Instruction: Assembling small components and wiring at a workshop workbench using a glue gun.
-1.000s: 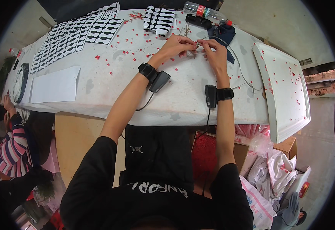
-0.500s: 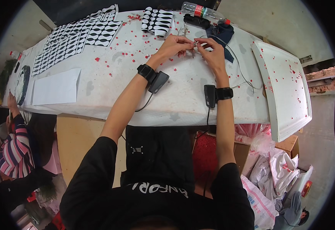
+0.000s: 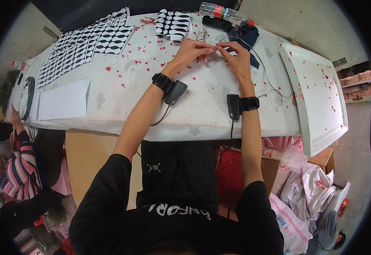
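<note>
At the far middle of the table, my left hand point(image 3: 190, 52) and my right hand point(image 3: 236, 59) meet, fingertips almost touching. Both are closed in a pinch on a thin grey wire point(image 3: 211, 56), its short end hanging between them; finer detail is too small to make out. From there a long grey wire point(image 3: 263, 67) loops away to the right across the white cloth. Brown twigs point(image 3: 203, 34) lie just beyond my left fingers. Small red beads point(image 3: 147, 69) are scattered left of my hands. A black band with a small dark box is strapped to each wrist.
Black-and-white patterned sheets point(image 3: 73, 49) and a white paper point(image 3: 64, 100) lie at left; a folded patterned piece point(image 3: 172, 25) is at the back. A plastic bottle point(image 3: 221, 12), black case point(image 3: 216, 23) and dark cloth point(image 3: 247, 36) sit back right. A white tray point(image 3: 317, 97) holds red beads. Another person sits far left.
My hands stay pinched together in nearly the same spot, with the fingertips shifted slightly. The hanging end of the wire between them has tilted. The whole view has moved a little.
</note>
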The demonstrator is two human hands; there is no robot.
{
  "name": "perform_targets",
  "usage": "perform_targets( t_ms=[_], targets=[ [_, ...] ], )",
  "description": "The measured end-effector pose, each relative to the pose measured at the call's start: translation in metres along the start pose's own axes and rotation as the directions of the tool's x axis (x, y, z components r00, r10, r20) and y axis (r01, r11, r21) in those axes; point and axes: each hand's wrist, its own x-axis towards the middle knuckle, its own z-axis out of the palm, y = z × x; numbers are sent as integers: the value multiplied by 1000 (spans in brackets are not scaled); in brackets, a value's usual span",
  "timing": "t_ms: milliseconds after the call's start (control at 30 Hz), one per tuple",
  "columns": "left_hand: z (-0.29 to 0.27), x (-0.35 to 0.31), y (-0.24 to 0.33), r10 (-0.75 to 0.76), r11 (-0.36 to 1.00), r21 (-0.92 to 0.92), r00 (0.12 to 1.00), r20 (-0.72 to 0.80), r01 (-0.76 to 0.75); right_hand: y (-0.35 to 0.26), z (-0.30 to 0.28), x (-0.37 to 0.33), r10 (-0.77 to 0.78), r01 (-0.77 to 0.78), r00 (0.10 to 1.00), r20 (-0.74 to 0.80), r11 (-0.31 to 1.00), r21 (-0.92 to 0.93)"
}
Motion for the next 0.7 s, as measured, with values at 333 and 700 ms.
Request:
perform_targets(
  t_ms=[333,700],
  targets=[
    [-1,-1,1,-52,995,-89,999,-2,51,-3,2,0,36,-36,999,-6,999,22],
    [0,-2,3,-57,995,-83,998,-12,55,3,2,-1,-126,120,990,-70,989,-88]
  ],
)
